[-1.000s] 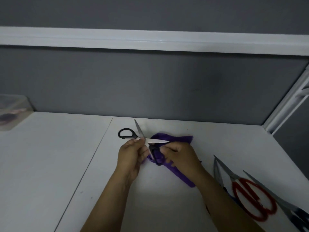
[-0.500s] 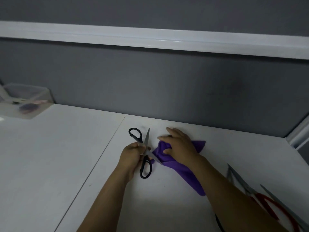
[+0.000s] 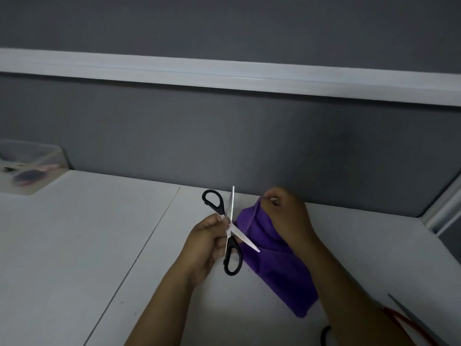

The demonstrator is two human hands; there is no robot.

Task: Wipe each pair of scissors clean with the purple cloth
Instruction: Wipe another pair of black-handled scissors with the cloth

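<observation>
Purple cloth (image 3: 272,265) gripped in right hand (image 3: 287,216) fingers, splayed black scissors (image 3: 230,243) pinched at pivot by left hand (image 3: 207,238): mid-wipe, next calls for drawing cloth along a blade.

scissors (image 3: 232,242): black handles (silver blades) | cloth (image 3: 272,265): purple | second scissors (image 3: 401,322): red handles | table (image 3: 74,245): white | wall (image 3: 224,146): grey

One camera sits on the person's head. It looks forward and down at the counter (image 3: 74,245), close above it, toward the gray wall (image 3: 224,146) behind.
</observation>
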